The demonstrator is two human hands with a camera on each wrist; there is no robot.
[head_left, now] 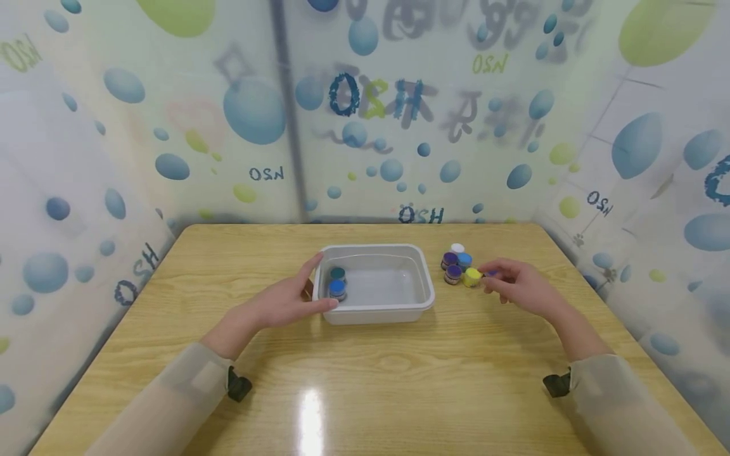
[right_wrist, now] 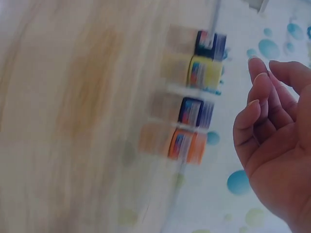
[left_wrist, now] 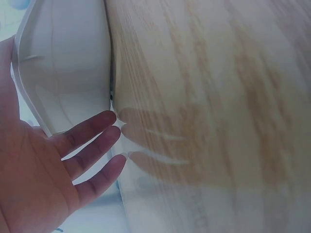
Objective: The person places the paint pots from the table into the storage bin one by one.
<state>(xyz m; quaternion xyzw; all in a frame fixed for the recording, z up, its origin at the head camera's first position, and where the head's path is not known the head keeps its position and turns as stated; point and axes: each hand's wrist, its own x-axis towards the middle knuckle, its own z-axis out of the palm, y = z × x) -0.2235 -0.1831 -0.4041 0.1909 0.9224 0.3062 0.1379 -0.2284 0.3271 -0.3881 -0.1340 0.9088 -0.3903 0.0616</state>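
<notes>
My left hand [head_left: 282,304] rests at the left end of a white plastic basin [head_left: 373,315], its thumb along the front rim. In the left wrist view its other fingers [left_wrist: 95,145] stretch beside the basin wall. Inside the basin stand a blue-lidded jar [head_left: 338,289] and a teal-lidded jar [head_left: 338,273]. My right hand [head_left: 520,286] hovers beside a yellow jar [head_left: 471,277], fingers loosely bent and holding nothing. Behind it in the right wrist view are a purple jar [right_wrist: 195,112] and an orange jar [right_wrist: 187,146], apart from the hand; the head view mostly hides these.
Left of the yellow jar cluster two dark purple-lidded jars [head_left: 453,273], a light-blue-lidded jar [head_left: 464,260] and a white-lidded jar [head_left: 457,248]. All stand on a wooden table [head_left: 388,380]. Patterned curtain-like sheets [head_left: 365,158] enclose its back and sides.
</notes>
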